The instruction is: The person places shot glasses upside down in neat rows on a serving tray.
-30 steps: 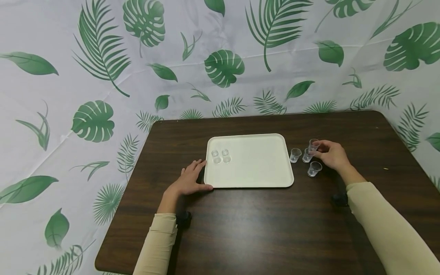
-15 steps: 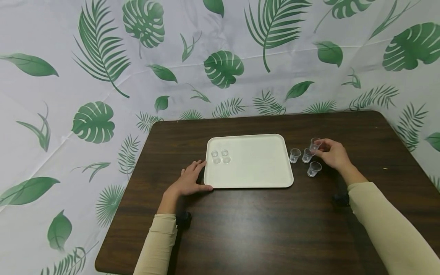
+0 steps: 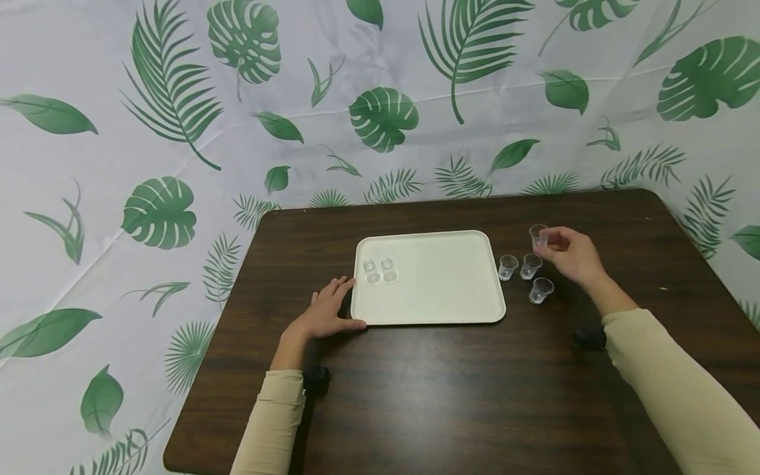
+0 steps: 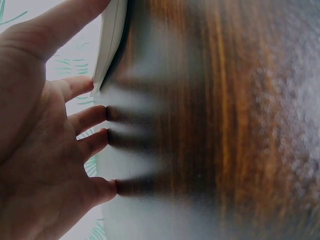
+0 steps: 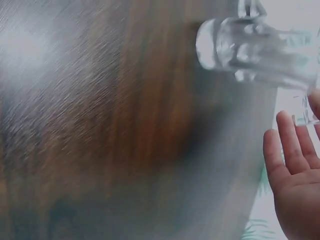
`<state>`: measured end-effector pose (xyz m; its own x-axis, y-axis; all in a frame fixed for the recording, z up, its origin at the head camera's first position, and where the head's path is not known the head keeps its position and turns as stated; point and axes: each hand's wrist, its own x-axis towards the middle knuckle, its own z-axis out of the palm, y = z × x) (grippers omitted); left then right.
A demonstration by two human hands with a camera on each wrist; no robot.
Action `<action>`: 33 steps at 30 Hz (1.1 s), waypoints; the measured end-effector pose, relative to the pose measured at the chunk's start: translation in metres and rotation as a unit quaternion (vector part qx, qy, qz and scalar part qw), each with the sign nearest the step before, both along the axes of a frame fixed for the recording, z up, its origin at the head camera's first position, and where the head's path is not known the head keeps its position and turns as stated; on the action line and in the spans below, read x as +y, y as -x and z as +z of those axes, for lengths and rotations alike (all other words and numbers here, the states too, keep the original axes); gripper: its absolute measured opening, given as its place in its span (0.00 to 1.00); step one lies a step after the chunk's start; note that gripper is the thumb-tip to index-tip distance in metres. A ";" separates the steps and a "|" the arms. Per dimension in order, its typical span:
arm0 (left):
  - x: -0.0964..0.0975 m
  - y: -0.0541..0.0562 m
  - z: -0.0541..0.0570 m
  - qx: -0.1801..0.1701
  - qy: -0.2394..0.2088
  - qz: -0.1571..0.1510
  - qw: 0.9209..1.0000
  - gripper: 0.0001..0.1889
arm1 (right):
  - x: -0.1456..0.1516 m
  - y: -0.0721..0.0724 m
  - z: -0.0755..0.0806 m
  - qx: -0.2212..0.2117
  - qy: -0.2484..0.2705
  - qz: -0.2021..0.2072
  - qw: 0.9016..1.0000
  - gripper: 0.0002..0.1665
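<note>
In the head view, my right hand (image 3: 572, 254) pinches a small clear shot glass (image 3: 538, 236) between thumb and fingers, raised behind the other glasses. Part of this held shot glass (image 5: 303, 112) shows behind the fingers in the right wrist view. Three more stand mouth up on the table: a left one (image 3: 507, 268), a middle one (image 3: 530, 266) and a nearer one (image 3: 541, 291). My left hand (image 3: 325, 311) lies spread along the left end of a cream tray (image 3: 439, 284), thumb at its near corner. On that tray two clear shot glasses (image 3: 388, 270) stand mouth down, side by side.
The dark wooden table (image 3: 451, 396) ends at the back against a white cloth (image 3: 332, 119) printed with green leaves. The three standing glasses are grouped close to the tray's right edge, between it and my right forearm.
My right hand has lifted the shot glass up and away from the middle one, toward the back of the table. My left hand has stayed at the tray.
</note>
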<state>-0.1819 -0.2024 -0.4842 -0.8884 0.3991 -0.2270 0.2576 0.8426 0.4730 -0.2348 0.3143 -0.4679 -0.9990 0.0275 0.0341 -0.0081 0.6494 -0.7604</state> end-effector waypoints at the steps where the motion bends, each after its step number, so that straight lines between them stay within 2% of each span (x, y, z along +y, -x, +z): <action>1: 0.000 0.000 0.001 -0.001 0.001 0.000 1.000 0.56 | -0.002 0.001 0.002 0.005 0.002 0.001 1.000 0.28; 7: 0.000 -0.001 0.001 -0.002 0.002 -0.001 1.000 0.56 | -0.013 0.004 0.015 0.035 0.022 0.003 0.999 0.28; 12: 0.000 0.000 0.000 -0.001 0.000 -0.003 1.000 0.56 | -0.026 0.005 0.027 0.051 0.007 0.009 0.999 0.26; 21: 0.000 0.000 0.000 -0.002 0.000 0.002 1.000 0.56 | -0.077 0.005 0.050 0.076 -0.017 0.084 0.993 0.22; 27: 0.002 -0.002 0.003 -0.008 -0.003 0.001 1.000 0.56 | -0.118 0.004 0.049 0.068 -0.028 0.131 0.989 0.20; 33: 0.001 -0.002 0.004 -0.006 -0.001 0.002 1.000 0.56 | -0.158 0.001 0.041 0.055 -0.034 0.157 0.986 0.20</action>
